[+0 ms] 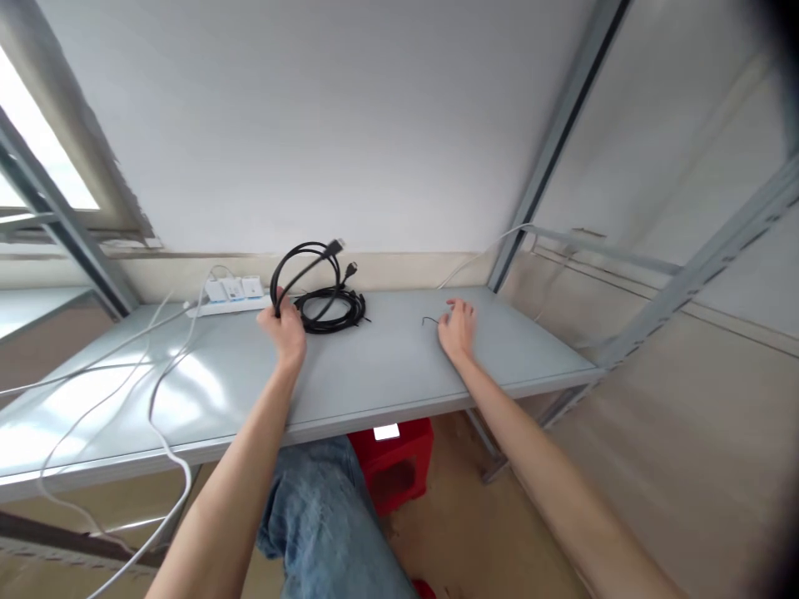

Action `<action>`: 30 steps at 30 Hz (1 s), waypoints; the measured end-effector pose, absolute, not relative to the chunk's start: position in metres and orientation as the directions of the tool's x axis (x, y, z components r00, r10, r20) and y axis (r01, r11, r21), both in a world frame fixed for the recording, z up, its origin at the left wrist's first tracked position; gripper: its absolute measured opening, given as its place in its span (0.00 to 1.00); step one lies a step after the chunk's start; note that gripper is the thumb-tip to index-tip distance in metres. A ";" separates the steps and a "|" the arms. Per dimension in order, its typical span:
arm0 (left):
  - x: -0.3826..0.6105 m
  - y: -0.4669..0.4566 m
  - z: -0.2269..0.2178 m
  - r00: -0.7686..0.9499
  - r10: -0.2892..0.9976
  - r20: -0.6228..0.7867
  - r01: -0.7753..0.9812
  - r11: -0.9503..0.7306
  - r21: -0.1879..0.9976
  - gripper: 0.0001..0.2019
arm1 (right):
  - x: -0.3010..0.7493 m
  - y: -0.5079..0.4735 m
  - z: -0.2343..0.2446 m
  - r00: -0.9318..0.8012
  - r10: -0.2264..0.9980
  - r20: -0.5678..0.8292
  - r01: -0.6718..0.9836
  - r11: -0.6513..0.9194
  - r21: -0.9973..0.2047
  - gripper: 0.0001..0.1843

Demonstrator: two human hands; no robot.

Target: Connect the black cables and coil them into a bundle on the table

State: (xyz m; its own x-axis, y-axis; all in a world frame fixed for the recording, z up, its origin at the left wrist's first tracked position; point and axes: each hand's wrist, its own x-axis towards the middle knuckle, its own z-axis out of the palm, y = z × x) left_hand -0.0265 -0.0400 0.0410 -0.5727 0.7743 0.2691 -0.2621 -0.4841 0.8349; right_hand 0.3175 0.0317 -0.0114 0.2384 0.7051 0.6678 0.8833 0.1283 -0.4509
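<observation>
A looped black HDMI cable (304, 248) is gripped in my left hand (285, 327), its loop standing up above the shelf with a plug (334, 247) sticking out to the right. Just behind and beside that hand, a second coil of black cable (330, 326) lies flat on the grey shelf (374, 366). Farther right, my right hand (458, 329) rests low over the surface, fingers bent and apart. A thin black twist tie (428, 319) lies by its thumb; whether they touch is hard to see.
A white power strip (234, 305) with several white chargers (251, 286) sits at the back left. White cords (163, 416) trail over the shelf's front edge. Metal uprights (549, 158) frame the shelf. Below stands a red stool (399, 453) with a bright phone-like object (386, 432) on it.
</observation>
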 end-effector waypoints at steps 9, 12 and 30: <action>-0.035 -0.028 0.030 -0.355 0.935 -0.011 -0.620 -0.227 0.751 0.30 | 0.261 0.002 0.006 -0.382 0.654 0.653 0.645 0.695 -0.318 0.23; -0.036 -0.025 0.026 -0.268 0.961 -0.070 -0.650 -0.127 0.749 0.29 | 0.237 0.010 0.005 -0.324 0.699 0.637 0.580 0.679 -0.450 0.30; -0.033 -0.014 0.020 -0.215 0.970 0.113 -0.590 -0.221 0.776 0.16 | 0.204 0.036 -0.004 -0.323 0.881 0.346 0.140 0.406 -0.903 0.19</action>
